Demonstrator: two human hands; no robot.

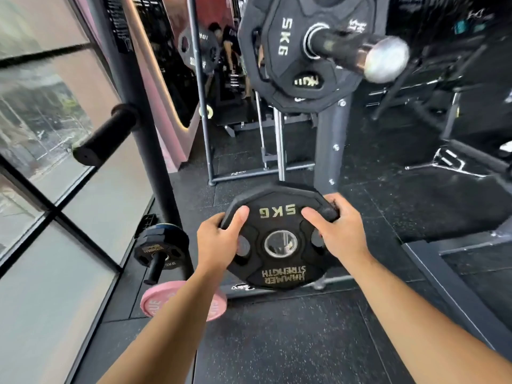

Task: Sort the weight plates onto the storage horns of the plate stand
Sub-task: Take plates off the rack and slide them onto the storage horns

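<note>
Head view: the left hand (pixel 221 239) and right hand (pixel 340 231) each grip opposite edges of a black 5KG plate (pixel 277 212), thumbs on its face. It hangs above the floor (pixel 277 342), below the upper horn (pixel 360 54), which carries a second plate (pixel 288 73).

The black 5KG plate (pixel 277 212) is being held tilted, lettering upside down, while a second 5KG plate (pixel 285 37) is hanging up top on the chrome-tipped horn (pixel 346 49).

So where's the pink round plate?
Head view, lower left: the pink round weight plate rests on the floor behind the left forearm, below the low black horn.
</note>
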